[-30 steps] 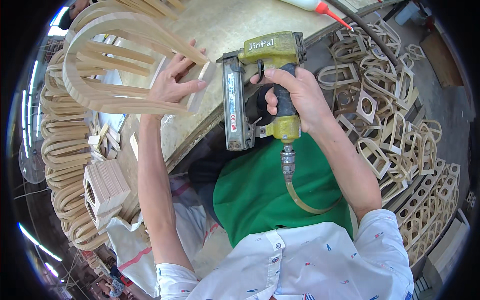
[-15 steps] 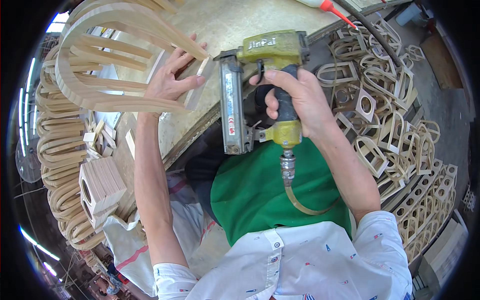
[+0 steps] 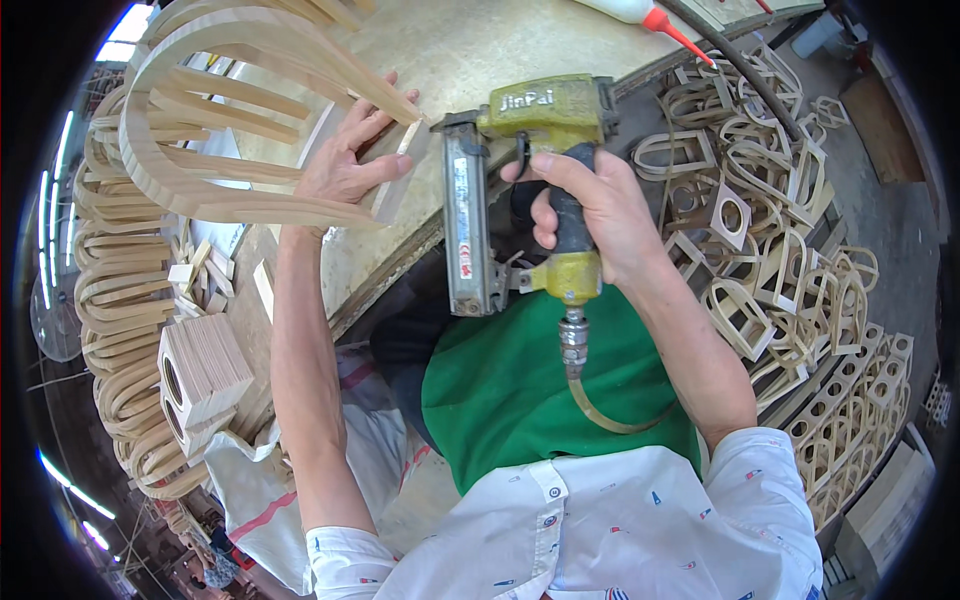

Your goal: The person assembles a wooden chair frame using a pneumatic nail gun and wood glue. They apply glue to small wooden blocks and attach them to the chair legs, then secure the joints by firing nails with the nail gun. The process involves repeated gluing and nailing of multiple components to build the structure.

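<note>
In my right hand point(image 3: 605, 205) is a yellow-green pneumatic nail gun point(image 3: 548, 108), my fingers wrapped round its black handle and the index finger at the trigger. Its nose lies just right of a thin pale wooden strip point(image 3: 397, 180), with a small gap seeming to show between them. That strip spans the ends of an arched wooden frame point(image 3: 150, 165) standing on the workbench. My left hand point(image 3: 345, 170) reaches inside the frame and grips it by the strip, thumb on the near part and fingers toward the far end. Part of the palm is hidden behind the frame.
An air hose point(image 3: 600, 415) hangs from the gun over my green apron point(image 3: 540, 380). Stacked arches point(image 3: 125, 330), wood offcuts point(image 3: 205, 275) and a block of stacked plates point(image 3: 210, 370) lie left. Many small frames point(image 3: 780, 200) are piled right. A red-tipped glue bottle point(image 3: 660, 20) lies on the workbench point(image 3: 470, 50).
The nail gun has shifted slightly toward me, its nose now a little farther from the strip. The arched frame and my left hand have moved slightly right and nearer.
</note>
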### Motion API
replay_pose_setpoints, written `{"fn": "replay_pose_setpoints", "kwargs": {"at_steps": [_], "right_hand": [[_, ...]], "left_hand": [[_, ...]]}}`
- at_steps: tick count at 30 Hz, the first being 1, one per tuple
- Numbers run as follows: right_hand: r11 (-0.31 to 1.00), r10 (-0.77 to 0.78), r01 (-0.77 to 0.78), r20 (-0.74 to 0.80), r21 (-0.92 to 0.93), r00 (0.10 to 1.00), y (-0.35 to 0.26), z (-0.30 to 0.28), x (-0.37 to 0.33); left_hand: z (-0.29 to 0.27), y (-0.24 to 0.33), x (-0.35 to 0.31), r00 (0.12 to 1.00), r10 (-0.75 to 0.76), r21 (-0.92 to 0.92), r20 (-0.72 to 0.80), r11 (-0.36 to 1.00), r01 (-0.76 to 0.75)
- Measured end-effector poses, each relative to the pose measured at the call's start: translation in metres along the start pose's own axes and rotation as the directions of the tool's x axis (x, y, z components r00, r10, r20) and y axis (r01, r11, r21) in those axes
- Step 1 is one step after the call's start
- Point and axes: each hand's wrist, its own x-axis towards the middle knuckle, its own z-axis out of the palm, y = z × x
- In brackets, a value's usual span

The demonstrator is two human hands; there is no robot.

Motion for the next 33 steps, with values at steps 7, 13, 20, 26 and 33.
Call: {"fn": "replay_pose_setpoints", "kwargs": {"at_steps": [7,13,20,26,33], "right_hand": [[0.998,0.0,0.0,-0.005,0.06,1.0,0.0021,-0.0014,0.0026],[1.0,0.002,-0.002,0.02,-0.02,1.0,0.0026,0.0027,0.0079],[0.999,0.022,-0.022,0.012,0.035,1.0,0.0001,0.0006,0.0049],[1.0,0.004,-0.005,0.025,0.014,1.0,0.0003,0.0062,0.0095],[1.0,0.012,-0.011,-0.013,0.025,1.0,-0.0004,0.0065,0.0078]], "left_hand": [[0.0007,0.0012,0.0001,1.0,-0.012,0.028,-0.015,1.0,0.012],[-0.004,-0.0026,0.0005,1.0,-0.004,-0.026,0.003,1.0,0.004],[-0.0043,-0.0048,0.0009,1.0,-0.013,-0.198,0.015,0.98,0.016],[-0.0054,-0.0049,0.0016,1.0,-0.003,-0.167,0.004,0.986,0.003],[-0.004,-0.0044,0.0036,1.0,0.007,-0.179,0.002,0.984,-0.006]]}}
